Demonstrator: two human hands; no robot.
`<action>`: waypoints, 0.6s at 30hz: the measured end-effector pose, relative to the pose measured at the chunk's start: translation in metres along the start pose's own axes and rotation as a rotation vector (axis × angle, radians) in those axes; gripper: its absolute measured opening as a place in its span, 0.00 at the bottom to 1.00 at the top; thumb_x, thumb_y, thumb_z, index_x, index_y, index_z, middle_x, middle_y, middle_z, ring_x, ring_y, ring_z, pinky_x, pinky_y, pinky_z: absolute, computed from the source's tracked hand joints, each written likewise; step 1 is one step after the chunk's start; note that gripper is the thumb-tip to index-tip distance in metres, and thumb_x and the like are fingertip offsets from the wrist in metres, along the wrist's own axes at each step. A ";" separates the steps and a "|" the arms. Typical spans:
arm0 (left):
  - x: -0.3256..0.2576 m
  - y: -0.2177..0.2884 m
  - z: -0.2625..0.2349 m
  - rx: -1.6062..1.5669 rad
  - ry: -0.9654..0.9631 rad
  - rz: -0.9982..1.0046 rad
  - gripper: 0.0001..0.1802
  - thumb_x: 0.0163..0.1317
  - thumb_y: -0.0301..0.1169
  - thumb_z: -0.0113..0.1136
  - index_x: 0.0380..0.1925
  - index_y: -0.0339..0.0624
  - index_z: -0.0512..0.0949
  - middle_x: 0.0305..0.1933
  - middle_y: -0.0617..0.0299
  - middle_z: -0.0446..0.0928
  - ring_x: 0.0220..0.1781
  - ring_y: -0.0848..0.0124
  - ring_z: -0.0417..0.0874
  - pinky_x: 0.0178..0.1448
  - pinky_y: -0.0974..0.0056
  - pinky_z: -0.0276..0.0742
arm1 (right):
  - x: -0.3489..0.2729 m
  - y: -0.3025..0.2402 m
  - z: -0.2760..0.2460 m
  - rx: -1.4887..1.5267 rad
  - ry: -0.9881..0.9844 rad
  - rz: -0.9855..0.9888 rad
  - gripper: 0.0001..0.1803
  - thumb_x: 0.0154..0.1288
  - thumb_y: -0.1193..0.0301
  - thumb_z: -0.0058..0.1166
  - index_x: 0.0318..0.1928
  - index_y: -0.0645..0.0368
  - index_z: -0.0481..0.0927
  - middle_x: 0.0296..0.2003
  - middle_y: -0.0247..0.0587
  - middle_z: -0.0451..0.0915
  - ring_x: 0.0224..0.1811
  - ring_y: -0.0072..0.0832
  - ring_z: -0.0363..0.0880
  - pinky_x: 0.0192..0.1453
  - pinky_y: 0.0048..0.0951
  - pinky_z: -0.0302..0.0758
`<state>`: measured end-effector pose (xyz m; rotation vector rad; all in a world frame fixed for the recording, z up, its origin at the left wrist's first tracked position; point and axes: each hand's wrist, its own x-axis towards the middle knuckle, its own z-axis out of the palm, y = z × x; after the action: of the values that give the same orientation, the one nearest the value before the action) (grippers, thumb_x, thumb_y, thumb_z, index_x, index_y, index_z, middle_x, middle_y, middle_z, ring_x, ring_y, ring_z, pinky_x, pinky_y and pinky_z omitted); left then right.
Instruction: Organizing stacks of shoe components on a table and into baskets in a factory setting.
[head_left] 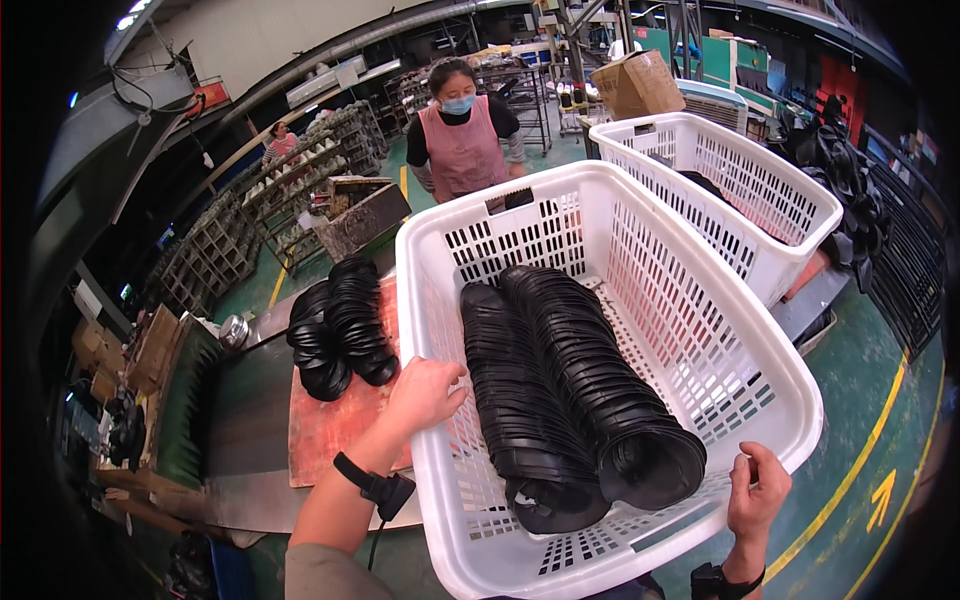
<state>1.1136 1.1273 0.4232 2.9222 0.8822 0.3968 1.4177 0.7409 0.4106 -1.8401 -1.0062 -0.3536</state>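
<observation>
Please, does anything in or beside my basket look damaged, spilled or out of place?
Nothing looks spilled: the black pieces in the white basket lie in two packed rows. Only the red board at its left looks odd, its surface patchy and pale in places, perhaps worn.

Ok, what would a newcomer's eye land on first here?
First, the white slotted basket in the centre, holding two rows of nested black pieces, with the left hand at its left rim and the right hand by its near right corner. Then the smaller black cluster on the reddish board at left, and the person in pink beyond the basket.
</observation>
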 end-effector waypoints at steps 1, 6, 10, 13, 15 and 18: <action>0.000 0.000 0.000 0.000 0.000 0.000 0.15 0.58 0.38 0.66 0.42 0.42 0.86 0.33 0.54 0.87 0.40 0.52 0.88 0.52 0.51 0.80 | -0.001 0.000 -0.001 0.001 -0.011 0.002 0.06 0.64 0.80 0.60 0.42 0.65 0.84 0.22 0.41 0.77 0.19 0.29 0.74 0.26 0.29 0.69; -0.001 0.003 -0.004 0.018 -0.009 0.000 0.15 0.59 0.38 0.66 0.42 0.42 0.87 0.33 0.54 0.87 0.39 0.52 0.88 0.53 0.51 0.80 | -0.001 0.001 -0.001 0.002 -0.010 -0.012 0.07 0.64 0.80 0.60 0.42 0.65 0.84 0.22 0.41 0.77 0.19 0.29 0.74 0.26 0.29 0.69; 0.000 0.000 -0.001 0.013 -0.016 0.003 0.15 0.59 0.38 0.66 0.42 0.42 0.86 0.33 0.54 0.87 0.39 0.52 0.88 0.52 0.51 0.80 | -0.001 0.002 0.000 0.000 -0.005 -0.003 0.07 0.64 0.80 0.60 0.42 0.65 0.84 0.22 0.41 0.77 0.19 0.28 0.73 0.26 0.29 0.68; 0.000 0.000 0.000 0.014 -0.006 0.004 0.15 0.59 0.38 0.66 0.42 0.42 0.86 0.33 0.55 0.87 0.40 0.53 0.88 0.53 0.51 0.80 | -0.002 0.003 -0.001 -0.003 -0.010 -0.002 0.07 0.64 0.80 0.61 0.42 0.65 0.84 0.23 0.41 0.78 0.19 0.29 0.74 0.26 0.29 0.69; 0.000 -0.001 0.000 0.024 -0.009 0.010 0.15 0.59 0.38 0.66 0.42 0.42 0.86 0.33 0.55 0.87 0.40 0.53 0.88 0.53 0.52 0.79 | -0.002 0.002 0.000 0.002 -0.006 0.005 0.07 0.63 0.80 0.61 0.42 0.65 0.84 0.23 0.41 0.78 0.19 0.29 0.74 0.26 0.29 0.69; 0.000 0.000 0.000 0.016 -0.017 -0.002 0.15 0.59 0.39 0.66 0.42 0.42 0.86 0.34 0.55 0.87 0.40 0.53 0.88 0.53 0.52 0.79 | -0.002 0.002 -0.001 0.008 -0.007 0.012 0.07 0.63 0.80 0.61 0.42 0.65 0.85 0.23 0.41 0.78 0.19 0.28 0.75 0.27 0.29 0.70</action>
<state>1.1134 1.1275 0.4236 2.9342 0.8900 0.3659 1.4187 0.7391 0.4086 -1.8405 -0.9996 -0.3363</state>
